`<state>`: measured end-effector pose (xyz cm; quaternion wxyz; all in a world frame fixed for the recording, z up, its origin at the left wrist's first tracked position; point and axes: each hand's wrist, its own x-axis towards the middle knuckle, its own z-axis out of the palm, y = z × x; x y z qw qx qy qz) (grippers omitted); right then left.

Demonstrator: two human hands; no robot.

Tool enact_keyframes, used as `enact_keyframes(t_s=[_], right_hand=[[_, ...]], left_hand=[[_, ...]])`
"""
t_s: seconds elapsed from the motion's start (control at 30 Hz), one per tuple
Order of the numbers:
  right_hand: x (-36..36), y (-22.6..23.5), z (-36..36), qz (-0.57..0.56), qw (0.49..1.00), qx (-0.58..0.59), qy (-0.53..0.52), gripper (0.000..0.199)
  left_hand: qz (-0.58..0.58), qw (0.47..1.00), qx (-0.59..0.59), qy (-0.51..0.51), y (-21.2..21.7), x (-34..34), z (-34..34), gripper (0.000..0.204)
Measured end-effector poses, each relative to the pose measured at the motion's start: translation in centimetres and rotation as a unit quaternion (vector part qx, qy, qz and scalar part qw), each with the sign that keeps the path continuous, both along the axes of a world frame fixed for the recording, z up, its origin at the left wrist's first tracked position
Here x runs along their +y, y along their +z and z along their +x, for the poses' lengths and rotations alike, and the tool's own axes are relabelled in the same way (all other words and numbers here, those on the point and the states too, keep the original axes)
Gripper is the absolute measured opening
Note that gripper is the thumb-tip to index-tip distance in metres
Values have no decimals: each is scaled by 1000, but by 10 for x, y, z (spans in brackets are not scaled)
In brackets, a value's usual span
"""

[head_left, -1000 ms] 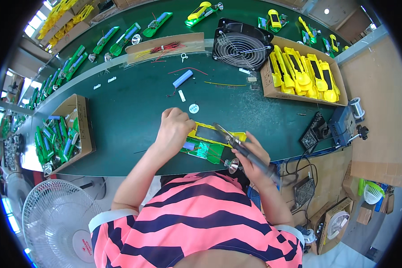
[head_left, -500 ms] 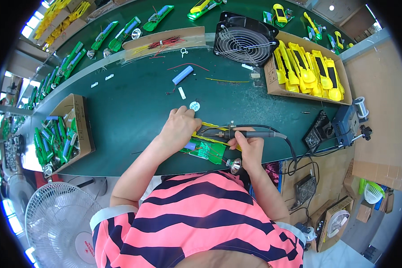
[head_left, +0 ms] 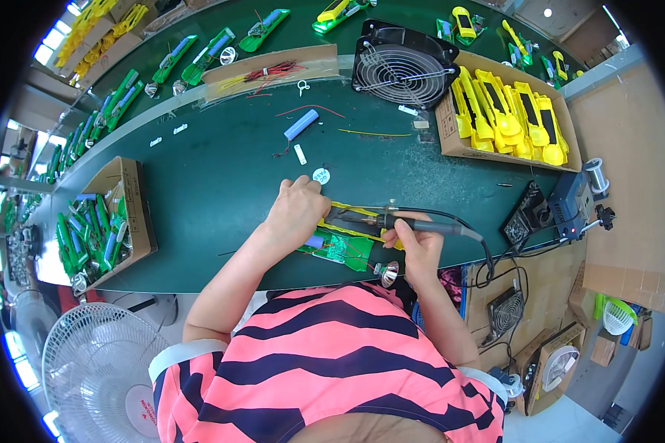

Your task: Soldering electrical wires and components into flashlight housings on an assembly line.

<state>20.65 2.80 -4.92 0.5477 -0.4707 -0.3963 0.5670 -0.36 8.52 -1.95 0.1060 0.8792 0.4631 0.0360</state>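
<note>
My right hand [head_left: 419,249] grips a soldering iron [head_left: 440,227] like a pen, its tip pointing left over a yellow plastic casing [head_left: 362,232]. With its fingers curled closed, my left hand [head_left: 297,213] holds the casing's left end; the fingertips are hidden. Just below the casing lies a green housing [head_left: 357,252] with a circuit board, thin wires and part of a blue battery showing. A shiny round lamp reflector [head_left: 386,274] sits at its right end. A round white sticker [head_left: 321,176] lies just beyond my left hand.
Further off lie a loose blue battery [head_left: 301,125] and wires. A black fan [head_left: 406,70] stands at the back, beside a box of yellow casings [head_left: 510,118]. At the left is a box of green assemblies [head_left: 100,229]. The soldering station [head_left: 571,203] and solder spool [head_left: 597,178] are right.
My right hand and the soldering iron have shifted slightly to the right, drawing the tip back along the casing. My left hand has stayed nearly still.
</note>
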Motion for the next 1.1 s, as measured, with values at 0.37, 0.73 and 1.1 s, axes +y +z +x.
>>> enact_keyframes(t_s=[0.37,0.73,1.1], right_hand=[[-26,6,30,216,871,-440,18,37],[-21,-6,41,178,895,-406,42,53],[-20,-4,49,189,889,-415,44,51]], left_hand=[[46,999,15,17,-2,-2,4,1],[30,999,-13,44,5,-2,8,5],[36,987,-58,-144,17,-37,44,6]])
